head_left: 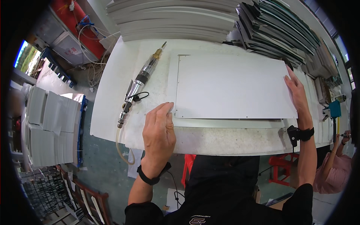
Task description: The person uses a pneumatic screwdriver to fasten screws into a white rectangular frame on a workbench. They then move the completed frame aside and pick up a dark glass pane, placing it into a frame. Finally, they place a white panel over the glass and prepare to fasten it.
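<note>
A flat white rectangular panel [232, 88] with small dark holes along its edges lies on the worktable, over another pale sheet whose margin shows at its left. My left hand [160, 129] is raised beside the panel's lower left corner, fingers stretched and close together, nothing in it. Against the panel's right edge rests my right hand [296, 92], its fingers extended along that edge and not wrapped round it. A silver pneumatic screwdriver [141, 78] with a bit at its tip lies to the left of the panel, its clear hose running off the table's front edge.
Behind the panel rises a stack of white sheets [172, 18]; dark-edged boards [277, 30] are piled at the far right. The worktable [108, 101] has a worn pale top. Stacked white panels [48, 127] stand on the floor at left. Another person's pink sleeve [333, 172] shows at right.
</note>
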`<state>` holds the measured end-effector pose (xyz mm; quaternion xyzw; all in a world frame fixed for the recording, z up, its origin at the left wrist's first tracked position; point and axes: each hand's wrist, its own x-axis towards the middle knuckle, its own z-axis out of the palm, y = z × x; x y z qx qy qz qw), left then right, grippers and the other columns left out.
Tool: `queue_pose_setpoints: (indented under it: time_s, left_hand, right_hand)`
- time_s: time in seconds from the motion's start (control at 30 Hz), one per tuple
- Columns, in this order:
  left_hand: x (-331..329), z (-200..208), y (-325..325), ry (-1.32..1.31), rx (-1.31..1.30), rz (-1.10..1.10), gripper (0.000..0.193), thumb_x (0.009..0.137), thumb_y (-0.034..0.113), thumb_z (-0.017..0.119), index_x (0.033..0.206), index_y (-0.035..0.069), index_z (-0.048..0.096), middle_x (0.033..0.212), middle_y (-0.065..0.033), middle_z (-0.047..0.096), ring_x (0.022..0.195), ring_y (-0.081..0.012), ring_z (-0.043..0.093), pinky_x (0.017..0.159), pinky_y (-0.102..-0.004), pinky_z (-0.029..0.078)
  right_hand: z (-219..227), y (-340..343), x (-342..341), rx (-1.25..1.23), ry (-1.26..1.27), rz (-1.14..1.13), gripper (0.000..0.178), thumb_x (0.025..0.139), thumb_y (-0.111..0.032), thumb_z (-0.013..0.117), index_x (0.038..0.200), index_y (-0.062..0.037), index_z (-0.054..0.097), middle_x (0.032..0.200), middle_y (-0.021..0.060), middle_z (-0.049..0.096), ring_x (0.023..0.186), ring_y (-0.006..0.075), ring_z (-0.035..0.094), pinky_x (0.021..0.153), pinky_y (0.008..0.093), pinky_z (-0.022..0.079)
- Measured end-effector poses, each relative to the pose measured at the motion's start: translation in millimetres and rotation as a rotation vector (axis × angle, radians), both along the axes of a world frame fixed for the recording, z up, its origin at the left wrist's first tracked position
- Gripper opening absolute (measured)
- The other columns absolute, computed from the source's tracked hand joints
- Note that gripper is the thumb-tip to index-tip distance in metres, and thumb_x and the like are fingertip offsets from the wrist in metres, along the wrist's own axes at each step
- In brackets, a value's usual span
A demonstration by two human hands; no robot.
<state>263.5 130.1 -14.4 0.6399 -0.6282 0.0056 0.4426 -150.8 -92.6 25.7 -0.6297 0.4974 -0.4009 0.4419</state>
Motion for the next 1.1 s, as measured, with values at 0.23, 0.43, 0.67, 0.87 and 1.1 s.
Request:
queue_pose_setpoints:
  time_s: [0.23,0.43,0.67,0.87,1.1]
  left_hand:
    - [-0.9,-1.2,0.5,-0.004,0.014,0.019,0.019,0.102,0.0,0.057,0.118,-0.004,0.066,0.112,-0.0203,0.07,0.102,-0.0347,0.069,0.09,-0.0382,0.055]
    - [1.8,-5.8,2.1,0.066,0.034,0.016,0.02,0.103,0.0,0.055,0.121,-0.004,0.065,0.109,-0.0203,0.072,0.101,-0.0322,0.072,0.089,-0.037,0.056]
    - [14.0,4.8,7.6,-0.082,0.11,-0.112,0.036,0.093,-0.009,0.059,0.127,-0.002,0.064,0.112,-0.0186,0.071,0.102,-0.0341,0.068,0.09,-0.0399,0.054]
    - [9.9,10.3,-3.6,-0.357,0.154,-0.207,0.052,0.074,-0.016,0.062,0.123,0.0,0.07,0.113,-0.0157,0.064,0.103,-0.0352,0.06,0.088,-0.0418,0.054]
    - [-1.0,6.0,4.8,-0.392,0.195,-0.145,0.055,0.073,-0.017,0.057,0.125,-0.004,0.07,0.117,-0.0188,0.065,0.111,-0.0365,0.061,0.091,-0.0448,0.053]
  right_hand:
    - [5.6,-3.4,9.5,0.009,0.043,-0.014,0.068,0.104,-0.019,0.062,0.157,0.0106,0.032,0.16,0.0238,0.04,0.145,0.0243,0.044,0.121,0.0317,0.032]
    - [-5.6,-7.7,5.9,-0.038,0.096,-0.054,0.064,0.103,-0.021,0.063,0.156,0.0062,0.039,0.154,0.0243,0.048,0.14,0.0242,0.05,0.118,0.0303,0.035]
    - [-5.5,-0.4,15.1,-0.052,0.141,-0.084,0.063,0.103,-0.023,0.063,0.156,0.0047,0.041,0.152,0.023,0.05,0.138,0.0232,0.052,0.116,0.0288,0.037]
    - [-7.7,5.2,7.9,-0.036,0.158,-0.089,0.067,0.101,-0.027,0.068,0.156,0.0018,0.043,0.145,0.0167,0.057,0.129,0.0176,0.054,0.109,0.0265,0.041]
    - [-25.6,-6.8,1.5,-0.138,0.506,-0.074,0.072,0.093,-0.049,0.074,0.147,-0.0042,0.058,0.105,0.0121,0.064,0.099,0.0208,0.058,0.093,0.0302,0.046]
